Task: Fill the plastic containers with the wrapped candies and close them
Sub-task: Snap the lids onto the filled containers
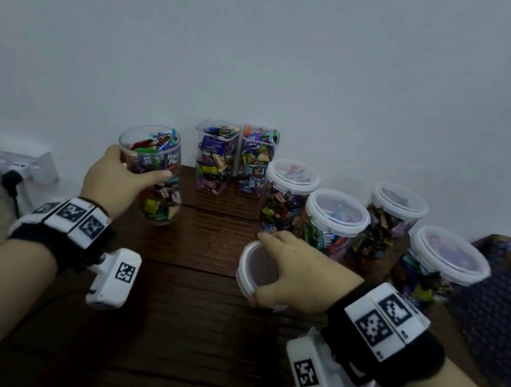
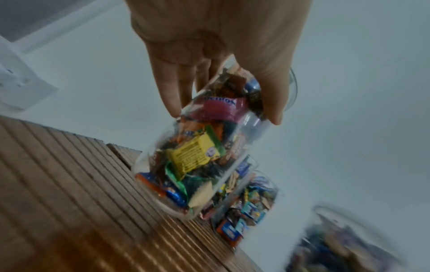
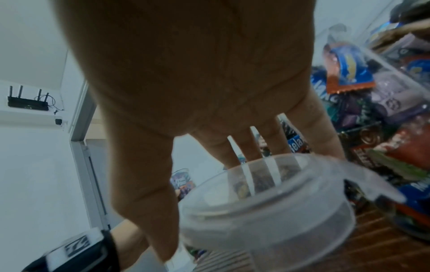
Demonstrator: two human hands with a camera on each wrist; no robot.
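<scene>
**Open candy jar gripped, lid held**

An uncapped round container [image 1: 154, 175] full of wrapped candies [image 2: 193, 156] is gripped by the left hand [image 1: 117, 177], tilted over the desk [image 1: 196, 317]. A white lid [image 1: 256, 269] is held by the curled right hand [image 1: 297, 272]. Four lidded containers [image 1: 333, 221] are seen just beyond the right hand.

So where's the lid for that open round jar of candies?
In the head view, the round lid is in the right hand, just above the wooden table in front of the row of closed jars; the left hand holds the open round jar further left.
</scene>
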